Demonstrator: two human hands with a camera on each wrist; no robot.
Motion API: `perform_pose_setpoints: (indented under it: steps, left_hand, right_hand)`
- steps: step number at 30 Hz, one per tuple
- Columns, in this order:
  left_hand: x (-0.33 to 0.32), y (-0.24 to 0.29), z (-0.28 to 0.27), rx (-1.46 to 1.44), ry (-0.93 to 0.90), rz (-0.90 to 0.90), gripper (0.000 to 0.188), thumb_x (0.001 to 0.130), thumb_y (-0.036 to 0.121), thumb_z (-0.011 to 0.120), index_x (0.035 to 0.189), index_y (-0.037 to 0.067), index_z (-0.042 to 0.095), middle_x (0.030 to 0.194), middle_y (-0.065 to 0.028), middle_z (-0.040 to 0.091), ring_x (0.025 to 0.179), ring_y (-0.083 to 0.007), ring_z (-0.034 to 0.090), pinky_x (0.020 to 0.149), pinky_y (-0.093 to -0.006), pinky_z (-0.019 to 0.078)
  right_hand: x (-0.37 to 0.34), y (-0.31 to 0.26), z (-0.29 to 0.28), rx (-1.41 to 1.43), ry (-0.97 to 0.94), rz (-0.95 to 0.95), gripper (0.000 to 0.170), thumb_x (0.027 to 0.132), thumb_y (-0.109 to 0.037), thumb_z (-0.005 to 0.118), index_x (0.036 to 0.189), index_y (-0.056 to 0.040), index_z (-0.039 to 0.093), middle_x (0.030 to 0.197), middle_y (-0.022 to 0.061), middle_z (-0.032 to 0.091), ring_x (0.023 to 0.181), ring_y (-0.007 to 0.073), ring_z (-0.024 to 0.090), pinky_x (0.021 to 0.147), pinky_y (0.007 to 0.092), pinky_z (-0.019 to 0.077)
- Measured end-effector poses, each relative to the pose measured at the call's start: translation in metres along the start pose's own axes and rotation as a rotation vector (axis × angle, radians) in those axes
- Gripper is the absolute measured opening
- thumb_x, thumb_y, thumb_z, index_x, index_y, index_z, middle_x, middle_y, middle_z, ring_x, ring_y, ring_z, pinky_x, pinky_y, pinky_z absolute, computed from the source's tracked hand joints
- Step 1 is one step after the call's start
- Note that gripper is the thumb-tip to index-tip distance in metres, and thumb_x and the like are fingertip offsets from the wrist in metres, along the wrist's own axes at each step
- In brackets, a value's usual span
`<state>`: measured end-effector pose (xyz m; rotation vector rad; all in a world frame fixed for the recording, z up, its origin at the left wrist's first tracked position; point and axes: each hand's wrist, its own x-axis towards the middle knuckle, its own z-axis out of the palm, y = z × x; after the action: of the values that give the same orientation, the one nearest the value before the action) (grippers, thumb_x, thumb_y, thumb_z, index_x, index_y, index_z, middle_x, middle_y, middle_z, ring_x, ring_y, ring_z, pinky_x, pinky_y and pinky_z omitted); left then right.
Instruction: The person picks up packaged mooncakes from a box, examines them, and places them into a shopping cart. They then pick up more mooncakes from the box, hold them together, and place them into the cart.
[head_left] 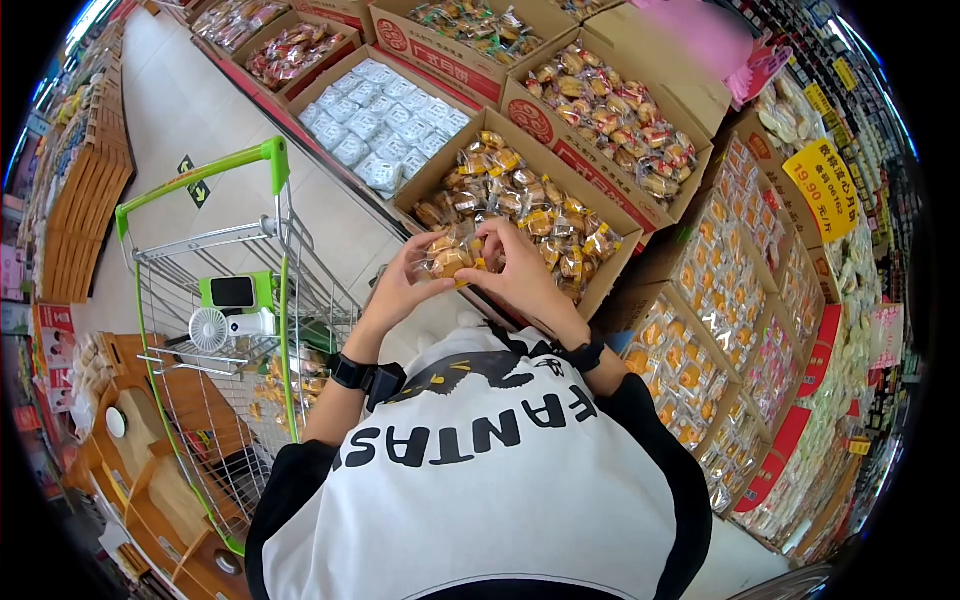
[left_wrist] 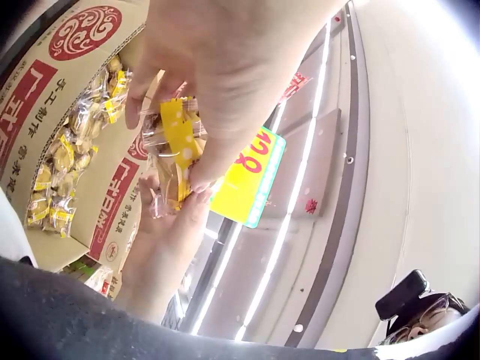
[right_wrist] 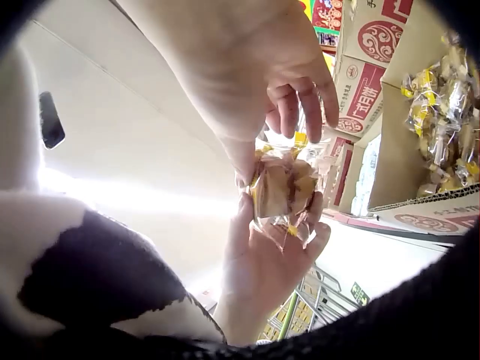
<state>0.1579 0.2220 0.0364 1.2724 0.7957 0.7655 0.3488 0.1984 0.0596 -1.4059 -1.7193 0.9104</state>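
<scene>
Both hands hold a clear-wrapped mooncake [head_left: 450, 262] in front of the shirt, near the edge of a cardboard box [head_left: 619, 262] of similar yellow-labelled packets. The left hand [head_left: 404, 285] grips it from the left with thumb and fingers; the right hand [head_left: 520, 272] curls round it from the other side. In the left wrist view the wrapped piece [left_wrist: 178, 146] shows its yellow strip between the hands. From the right wrist the packet [right_wrist: 281, 187] is seen pinched, with the left hand [right_wrist: 270, 262] beneath and the right hand [right_wrist: 255, 82] above.
A green-handled shopping cart [head_left: 202, 180] stands at the left, with a small fan [head_left: 209, 329] and a phone [head_left: 233, 292] on it. Around the box are white packets [head_left: 380, 120], another box of packets [head_left: 615, 120] and trays of wrapped goods [head_left: 720, 290].
</scene>
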Motion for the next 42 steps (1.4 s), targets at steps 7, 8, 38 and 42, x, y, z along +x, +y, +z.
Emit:
perform_pose_setpoints:
  steps: [7, 8, 38, 42]
  left_hand:
    - [-0.023, 0.007, -0.012, 0.157, 0.02, 0.104, 0.054, 0.065, 0.008, 0.07, 0.111, 0.004, 0.042, 0.106, -0.0056, 0.047, 0.099, -0.0137, 0.046, 0.085, -0.0293, 0.0382]
    - [-0.026, 0.009, -0.014, 0.156, 0.029, 0.112, 0.054, 0.065, 0.008, 0.07, 0.111, 0.004, 0.042, 0.106, -0.0056, 0.047, 0.099, -0.0137, 0.046, 0.085, -0.0293, 0.0382]
    - [-0.234, -0.016, -0.049, 0.0, 1.023, 0.073, 0.055, 0.065, 0.01, 0.07, 0.112, 0.005, 0.043, 0.105, -0.0048, 0.05, 0.096, -0.0132, 0.049, 0.077, -0.0242, 0.0393]
    - [-0.26, -0.018, -0.043, -0.046, 1.172, 0.071, 0.053, 0.066, 0.01, 0.069, 0.112, 0.006, 0.042, 0.102, -0.0043, 0.05, 0.094, -0.0117, 0.047, 0.078, -0.0226, 0.0386]
  right_hand:
    - [0.011, -0.024, -0.002, 0.244, -0.295, -0.035, 0.064, 0.065, -0.019, 0.072, 0.119, -0.0063, 0.04, 0.111, 0.0117, 0.048, 0.101, 0.0183, 0.048, 0.085, 0.0314, 0.0395]
    - [0.011, -0.029, -0.002, 0.201, -0.355, -0.021, 0.059, 0.065, -0.018, 0.071, 0.115, -0.0053, 0.044, 0.11, 0.0108, 0.049, 0.098, 0.0172, 0.05, 0.082, 0.0302, 0.0417]
    - [0.036, -0.107, 0.208, 0.26, -1.051, -0.477, 0.051, 0.066, -0.021, 0.07, 0.108, -0.0022, 0.049, 0.098, 0.0112, 0.055, 0.089, 0.0192, 0.055, 0.076, 0.0296, 0.0452]
    - [0.028, -0.122, 0.238, 0.269, -1.145, -0.504, 0.052, 0.065, -0.025, 0.071, 0.107, -0.0036, 0.05, 0.094, 0.0117, 0.056, 0.078, 0.0197, 0.055, 0.066, 0.0283, 0.0454]
